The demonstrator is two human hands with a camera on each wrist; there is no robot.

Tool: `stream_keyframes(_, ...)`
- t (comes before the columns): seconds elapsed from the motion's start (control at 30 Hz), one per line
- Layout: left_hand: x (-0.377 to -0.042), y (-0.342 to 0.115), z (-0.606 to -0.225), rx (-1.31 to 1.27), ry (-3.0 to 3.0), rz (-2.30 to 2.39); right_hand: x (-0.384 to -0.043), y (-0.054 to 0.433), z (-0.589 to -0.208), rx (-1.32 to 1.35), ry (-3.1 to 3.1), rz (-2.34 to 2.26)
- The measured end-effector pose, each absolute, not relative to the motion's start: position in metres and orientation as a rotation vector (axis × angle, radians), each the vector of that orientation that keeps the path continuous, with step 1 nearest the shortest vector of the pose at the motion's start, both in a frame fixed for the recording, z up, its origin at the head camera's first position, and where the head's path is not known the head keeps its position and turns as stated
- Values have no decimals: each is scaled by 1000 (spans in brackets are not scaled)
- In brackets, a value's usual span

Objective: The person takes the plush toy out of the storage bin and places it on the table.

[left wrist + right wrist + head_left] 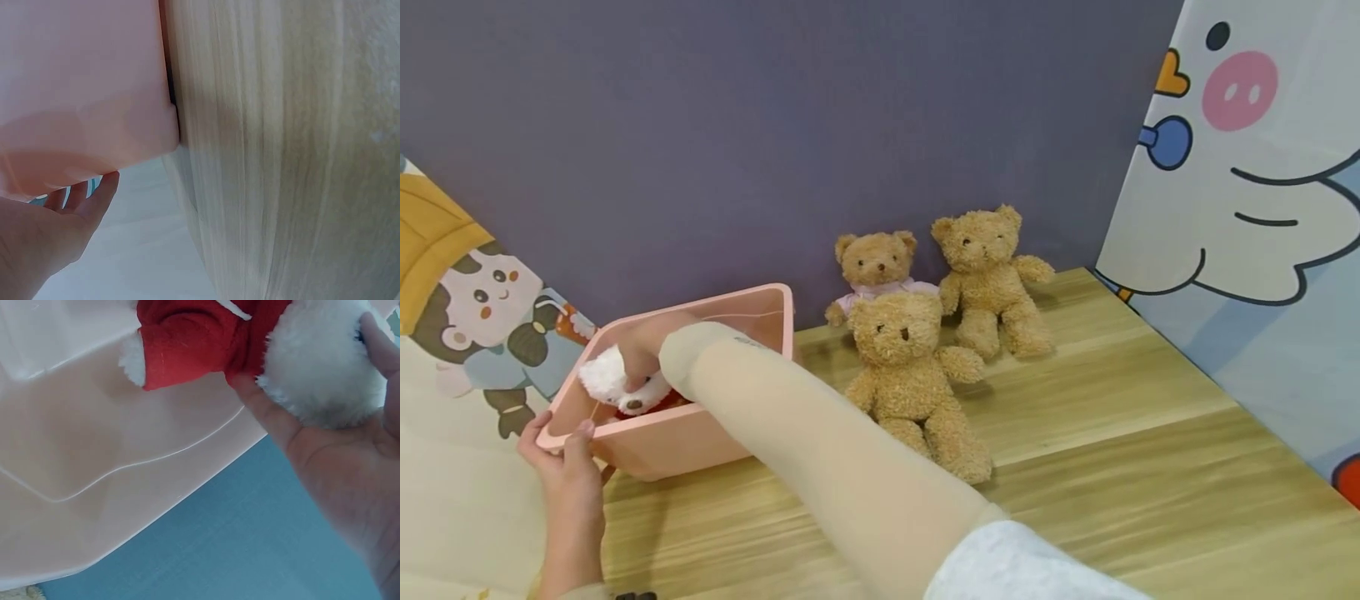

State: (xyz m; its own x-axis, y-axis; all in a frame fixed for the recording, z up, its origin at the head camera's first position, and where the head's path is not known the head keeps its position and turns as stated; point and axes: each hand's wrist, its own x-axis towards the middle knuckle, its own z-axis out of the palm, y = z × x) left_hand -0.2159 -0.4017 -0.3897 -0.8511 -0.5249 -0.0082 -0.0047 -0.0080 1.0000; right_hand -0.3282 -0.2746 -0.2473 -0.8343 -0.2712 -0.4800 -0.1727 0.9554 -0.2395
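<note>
A pink plastic bin (685, 446) stands at the left of the wooden table. My left hand (567, 471) grips its near left corner, thumb on the rim; in the left wrist view that hand (56, 240) is at the bin's end wall (81, 81). Inside the bin is a white plush bear (601, 377) dressed in red. My right hand (653, 340) reaches in and holds the bear by its head. In the right wrist view, thumb and fingers of this hand (350, 469) lie around the white fluffy head (319, 362), beside the red garment (187, 350).
Several tan teddy bears sit right of the bin: one in front (902, 367), one in a pink top (876, 260) behind it, and another (988, 279) at the right. A grey panel (820, 125) closes the back. Cartoon-printed panels (1247, 192) flank the wooden table (1120, 467).
</note>
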Motion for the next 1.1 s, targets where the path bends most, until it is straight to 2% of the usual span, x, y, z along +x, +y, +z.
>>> stream_keyframes(0.2, -216, -401, -390, 518, -1876, -1910, -336, -273, -249, -485, 2520, 18)
stream_keyframes(0.43, -214, -399, -392, 522, -1885, -1908, -338, -257, -250, -549, 2600, -152)
stream_keyframes(0.77, -215, -396, -389, 516, -1885, -1901, -344, -235, -239, -893, 2665, -84)
stream_keyframes(1.1, -213, -400, -390, 518, -1860, -1900, -338, -219, -229, -947, 2707, -146)
